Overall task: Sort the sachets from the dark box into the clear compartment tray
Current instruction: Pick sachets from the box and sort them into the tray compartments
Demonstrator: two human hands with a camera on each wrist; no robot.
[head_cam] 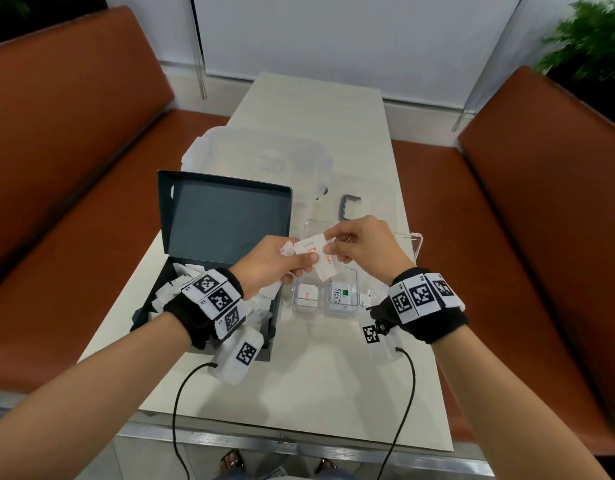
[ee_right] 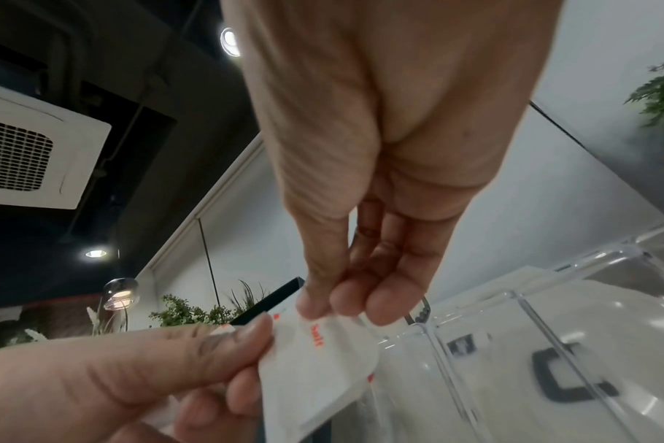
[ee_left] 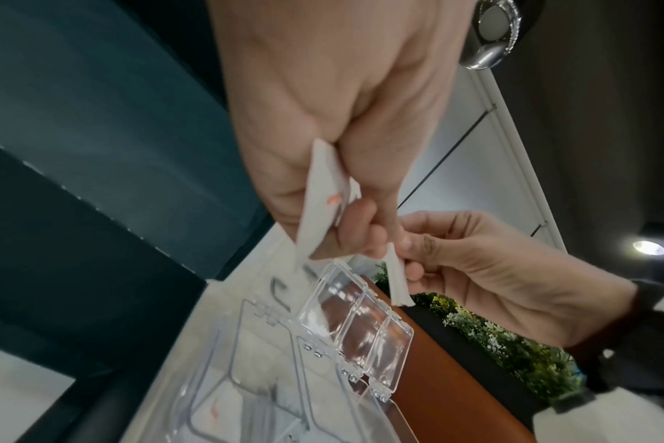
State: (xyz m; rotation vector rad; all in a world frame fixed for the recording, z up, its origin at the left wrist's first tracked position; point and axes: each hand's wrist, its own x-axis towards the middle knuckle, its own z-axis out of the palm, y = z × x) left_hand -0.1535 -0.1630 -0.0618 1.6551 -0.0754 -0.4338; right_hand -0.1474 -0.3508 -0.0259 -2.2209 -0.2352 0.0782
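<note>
Head view: the left hand (head_cam: pixel 271 263) holds a small bunch of white sachets (head_cam: pixel 311 251) with red print, thumb pressed over them, above the gap between the dark box (head_cam: pixel 209 237) and the clear tray (head_cam: pixel 325 299). The right hand (head_cam: pixel 363 245) pinches the top sachet of the bunch between thumb and forefinger, seemingly to peel it off. The box sits at the table's (head_cam: pixel 299 393) left edge, lid up, with many white sachets heaped inside. The tray, just right of the box, shows one red-print sachet in its near-left cell and a Stevia sachet (head_cam: pixel 340 295) in the next cell; other cells are hidden by the hands or too faint to read.

Left wrist view: the left hand's fingers curl around the sachets edge-on, and the right hand's fingertips (ee_left: pixel 410 242) nip one white edge. The tray's hinged lids (ee_left: pixel 357 329) stand open below.

Right wrist view: thumb and fingers of the right hand close narrowly on a sachet marked "Salt" (ee_right: pixel 319 359), the left thumb (ee_right: pixel 224 350) also on it.

Judging by the full box and few filled cells, sorting is at an early stage.
</note>
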